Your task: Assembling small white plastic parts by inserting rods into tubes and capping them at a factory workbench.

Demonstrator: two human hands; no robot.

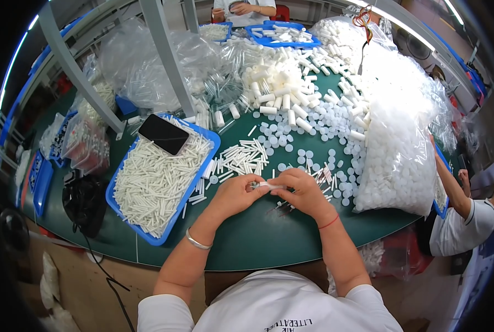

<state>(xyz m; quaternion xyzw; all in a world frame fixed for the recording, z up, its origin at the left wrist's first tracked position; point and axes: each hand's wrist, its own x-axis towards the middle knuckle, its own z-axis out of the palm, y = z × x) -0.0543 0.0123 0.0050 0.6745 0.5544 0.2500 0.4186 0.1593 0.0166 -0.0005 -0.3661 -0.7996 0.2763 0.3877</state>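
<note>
White and short, a small piece point(264, 188) sits between the two hands, gripped from both sides above the green tabletop point(247, 246). The left hand point(237, 193) pinches its near end between thumb and fingers; the right hand point(302, 191) pinches the other end the same way, its fingers curled in. A silver-coloured bangle point(198, 239) circles the left wrist, and a thin red band point(329, 222) the right one.

Just beyond the left hand lies a loose heap of thin white sticks point(246, 157). To that hand's left stands a blue tray point(157, 240) full of similar sticks, with a dark phone point(164, 134) lying on top near its far end. Right beside the right hand, more thin sticks, some reddish, mix with pale round discs point(345, 187), which spread away from it. Farther to the right of that hand slumps a big clear bag point(396, 166) packed with small whitish pieces.

Well ahead of both hands rises a pile of thick white cylinders point(280, 83), with crumpled clear plastic point(147, 63) to its left. Past the pile sits another blue tray point(257, 37) holding white pieces, near a co-worker's hands point(242, 8).
</note>
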